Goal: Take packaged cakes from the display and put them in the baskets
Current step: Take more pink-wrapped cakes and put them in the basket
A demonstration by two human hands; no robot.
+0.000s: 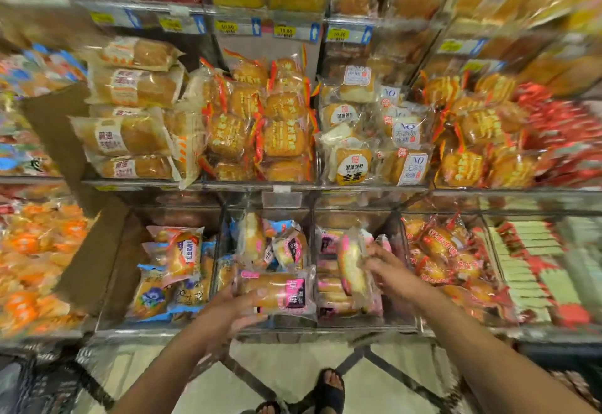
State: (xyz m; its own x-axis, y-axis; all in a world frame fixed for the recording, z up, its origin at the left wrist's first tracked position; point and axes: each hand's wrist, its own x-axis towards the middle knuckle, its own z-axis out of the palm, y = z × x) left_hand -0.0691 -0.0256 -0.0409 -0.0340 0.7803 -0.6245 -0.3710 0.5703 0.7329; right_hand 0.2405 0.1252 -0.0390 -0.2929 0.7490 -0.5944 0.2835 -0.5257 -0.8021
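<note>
The left hand [233,314] has its grip clenched around one end of a cake [277,293], a long bun in clear wrap with a pink label, held flat just above the front edge of the middle bin [277,327] on the bottom shelf. At 3 o'clock from it, the right hand [389,272] pinches a second cake [351,270] of the pink kind, stood on end over the next bin [355,325], where more pink packs lie stacked. Both cakes look lifted clear of the stock, though whether the second one touches the packs beneath it is hard to tell through the blur. Outward from the hands, blue and pink packs fill the bin at 9 o'clock and red-wrapped ones the bin at 3 o'clock. At 12 o'clock the upper shelf [208,184] carries rows of yellow and orange buns. At 6 o'clock lie the tiled floor [293,368] and a sandalled foot [330,389]. A dark meshed shape [42,387] at 7 o'clock may be a basket, but it is too smeared to be sure, and no cake shows in it. As a judgement, the task is early in a round: two cakes are in hand and neither is yet in a basket, so the carry down and the drop remain, with plenty of stock left.
</note>
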